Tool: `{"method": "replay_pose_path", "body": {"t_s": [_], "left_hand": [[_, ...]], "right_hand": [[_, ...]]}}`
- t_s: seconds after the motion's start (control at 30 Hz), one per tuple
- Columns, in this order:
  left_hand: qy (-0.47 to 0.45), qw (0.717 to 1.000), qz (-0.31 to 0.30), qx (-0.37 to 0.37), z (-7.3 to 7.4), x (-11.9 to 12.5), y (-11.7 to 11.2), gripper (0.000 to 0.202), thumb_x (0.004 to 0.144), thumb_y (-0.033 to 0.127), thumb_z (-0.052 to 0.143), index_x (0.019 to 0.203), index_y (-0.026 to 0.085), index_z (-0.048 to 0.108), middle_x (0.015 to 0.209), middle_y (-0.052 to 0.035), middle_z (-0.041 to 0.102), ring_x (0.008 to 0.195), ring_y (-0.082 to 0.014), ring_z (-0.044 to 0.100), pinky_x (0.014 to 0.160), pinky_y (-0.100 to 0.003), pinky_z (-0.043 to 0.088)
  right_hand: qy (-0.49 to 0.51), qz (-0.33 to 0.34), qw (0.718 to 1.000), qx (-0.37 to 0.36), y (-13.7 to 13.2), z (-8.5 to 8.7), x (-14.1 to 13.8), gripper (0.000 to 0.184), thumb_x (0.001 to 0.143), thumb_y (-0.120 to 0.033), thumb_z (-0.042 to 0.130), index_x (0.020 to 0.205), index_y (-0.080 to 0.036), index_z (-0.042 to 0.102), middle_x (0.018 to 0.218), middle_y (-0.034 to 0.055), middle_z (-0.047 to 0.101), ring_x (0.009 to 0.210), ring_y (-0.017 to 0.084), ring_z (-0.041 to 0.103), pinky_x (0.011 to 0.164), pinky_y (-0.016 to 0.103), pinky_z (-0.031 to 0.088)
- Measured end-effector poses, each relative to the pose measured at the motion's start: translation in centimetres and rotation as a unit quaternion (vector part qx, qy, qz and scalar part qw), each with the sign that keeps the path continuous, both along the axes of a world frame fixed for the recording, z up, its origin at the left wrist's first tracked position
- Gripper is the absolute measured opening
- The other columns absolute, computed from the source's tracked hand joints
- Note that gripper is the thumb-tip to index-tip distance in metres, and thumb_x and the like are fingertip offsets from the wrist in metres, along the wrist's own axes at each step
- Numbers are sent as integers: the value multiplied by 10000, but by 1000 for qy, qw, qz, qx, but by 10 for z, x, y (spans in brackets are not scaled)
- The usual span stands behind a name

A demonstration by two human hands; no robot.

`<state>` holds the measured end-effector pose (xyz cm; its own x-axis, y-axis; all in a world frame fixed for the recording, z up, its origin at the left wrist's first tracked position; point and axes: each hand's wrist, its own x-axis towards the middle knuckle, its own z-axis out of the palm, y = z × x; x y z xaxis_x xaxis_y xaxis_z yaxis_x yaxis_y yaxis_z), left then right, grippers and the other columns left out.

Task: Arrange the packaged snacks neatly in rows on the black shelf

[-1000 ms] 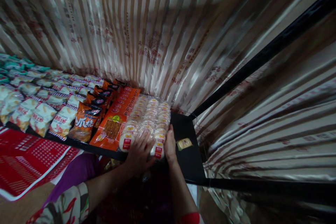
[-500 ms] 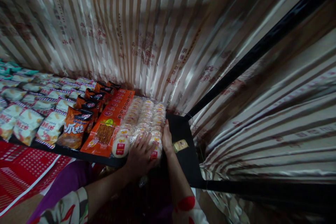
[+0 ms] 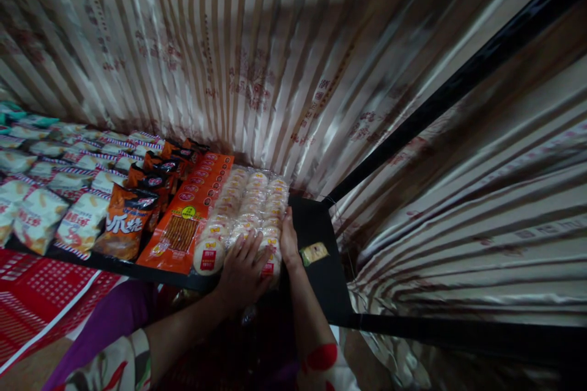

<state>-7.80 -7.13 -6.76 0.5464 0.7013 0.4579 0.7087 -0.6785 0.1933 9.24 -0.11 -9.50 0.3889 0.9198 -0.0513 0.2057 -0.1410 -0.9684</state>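
Rows of round white crackers in clear packets stand on the dark shelf, packed side by side. My left hand lies on the front of these packets, its fingers stretched out and apart. Flat against their right side rests my right hand, fingers extended up along the packets. Left of the crackers is a large orange snack bag with a picture of brown sticks. A small yellowish packet lies on the shelf, just right of my right wrist.
Several orange and black snack bags and rows of white snack bags fill the shelf leftward. Behind hangs a pleated curtain. A black post rises at the right corner. Below left is a red perforated basket.
The view has shifted slightly, with the bags at left sitting a little further left and lower in the picture. Both hands stay against the cracker packets.
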Motion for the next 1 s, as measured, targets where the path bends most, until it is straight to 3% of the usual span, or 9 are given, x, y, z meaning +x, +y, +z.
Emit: {"method": "replay_pose_path", "body": {"t_s": [0.2,0.43,0.67,0.83,1.0], "left_hand": [[-17,1000,16,-6,-7,2,0,518,865,513,472,1303,241,517,1404,-98,462,1344,-294,340,1105,-477,214],[-16,1000,5,-5,7,3,1,507,864,502,468,1287,230,530,1402,-97,467,1328,-303,370,1072,-480,293],[-37,999,-13,7,13,12,13,508,868,438,472,1324,215,490,1450,-92,402,1381,-306,271,1088,-519,295],[-30,999,-12,-2,15,16,29,533,869,432,472,1345,194,457,1495,-107,319,1409,-306,194,1109,-538,252],[-27,999,32,7,11,16,64,551,867,427,492,1370,212,427,1483,-103,343,1409,-309,190,1120,-527,217]], "right_hand": [[-28,5,1000,-2,-1,4,-1,834,826,-732,248,1470,-201,238,1519,25,259,1404,188,232,1166,342,131],[29,-9,999,24,0,-1,2,791,822,-731,289,1458,-262,272,1463,-12,383,1394,191,262,1153,360,202],[48,-33,998,31,12,7,10,866,790,-764,295,1454,-209,284,1524,12,238,1408,189,221,1165,349,143],[74,-27,996,34,22,11,18,902,774,-775,315,1450,-178,291,1524,30,229,1415,190,195,1168,358,128],[53,-25,998,35,33,4,23,864,782,-759,341,1437,-196,324,1512,26,262,1405,195,225,1164,358,142]]}}
